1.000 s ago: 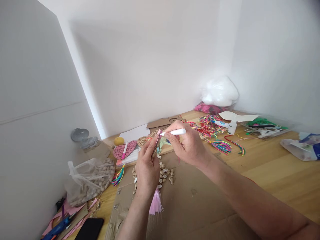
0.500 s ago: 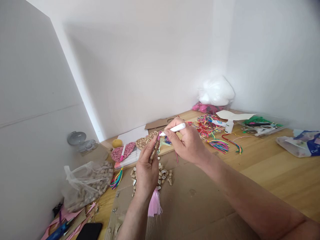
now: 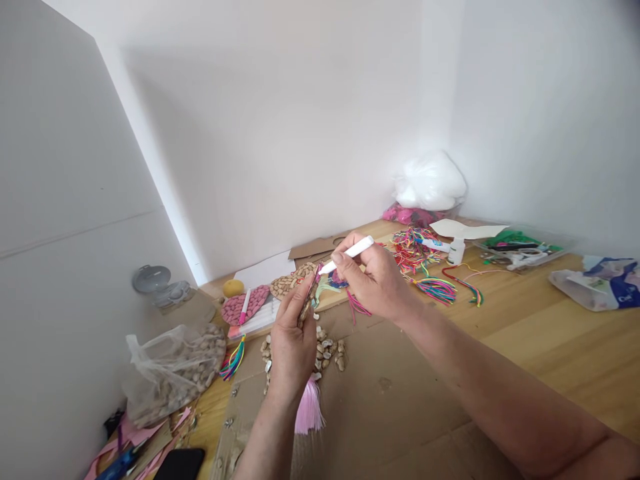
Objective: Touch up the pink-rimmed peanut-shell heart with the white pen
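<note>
1. White walls (image 3: 300, 133) close off the back of my head view, the only feed I have; below them runs a wooden table (image 3: 565, 363), with a cardboard sheet (image 3: 400, 413) lying under the hands, probably to shield the wood.
2. I see the left hand (image 3: 295, 340) with its fingers closed on a shell-covered piece (image 3: 309, 300), raised above the sheet and turned nearly edge-on to me. I judge that this tilt presents its rim to the other hand.
3. The right hand (image 3: 377, 277) pinches a white marker (image 3: 353, 253) between thumb and fingers, its butt end up and its tip down at the piece's pinkish rim. Whether the tip truly touches, I cannot tell.
4. A pink tassel (image 3: 309, 407) shows below the left hand; I cannot tell whether it is attached to the piece. Peanut shells (image 3: 327, 350) lie on the cardboard near that wrist.
5. Leftward I have little margin: a bag of nuts (image 3: 175, 373) and a phone (image 3: 180, 465) sit beyond the sheet's edge, and a pink piece (image 3: 257, 300) crowds the far side.
6. My open room is the bare cardboard beneath the right forearm and the wood to its right, bounded farther back by coloured cords (image 3: 435, 291).
</note>
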A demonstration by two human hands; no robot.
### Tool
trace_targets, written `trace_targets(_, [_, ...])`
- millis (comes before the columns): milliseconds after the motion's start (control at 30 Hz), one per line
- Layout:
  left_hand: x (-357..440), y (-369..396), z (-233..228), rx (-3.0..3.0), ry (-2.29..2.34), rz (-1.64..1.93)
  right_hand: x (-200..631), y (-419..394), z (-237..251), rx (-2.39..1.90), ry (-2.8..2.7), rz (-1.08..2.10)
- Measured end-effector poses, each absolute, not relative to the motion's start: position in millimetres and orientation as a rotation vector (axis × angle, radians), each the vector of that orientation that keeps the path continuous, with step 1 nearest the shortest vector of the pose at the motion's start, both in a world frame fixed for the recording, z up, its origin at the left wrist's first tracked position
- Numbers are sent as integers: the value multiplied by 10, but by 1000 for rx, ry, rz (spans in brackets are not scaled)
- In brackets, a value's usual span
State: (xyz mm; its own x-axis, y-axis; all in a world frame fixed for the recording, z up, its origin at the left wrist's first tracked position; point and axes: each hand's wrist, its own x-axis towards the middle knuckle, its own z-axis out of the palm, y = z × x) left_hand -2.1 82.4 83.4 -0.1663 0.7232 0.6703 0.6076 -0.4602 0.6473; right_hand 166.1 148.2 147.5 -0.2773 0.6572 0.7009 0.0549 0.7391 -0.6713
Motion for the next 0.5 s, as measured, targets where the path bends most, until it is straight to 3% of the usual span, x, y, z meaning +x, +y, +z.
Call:
trace_targets(233, [0,818,846,1966,1598,1696,1663,1469,1519,-560,-1767,575])
trace_targets(500, [56,792,891,1482,1338,1710,1652,1453,1508,-503,-1799,605])
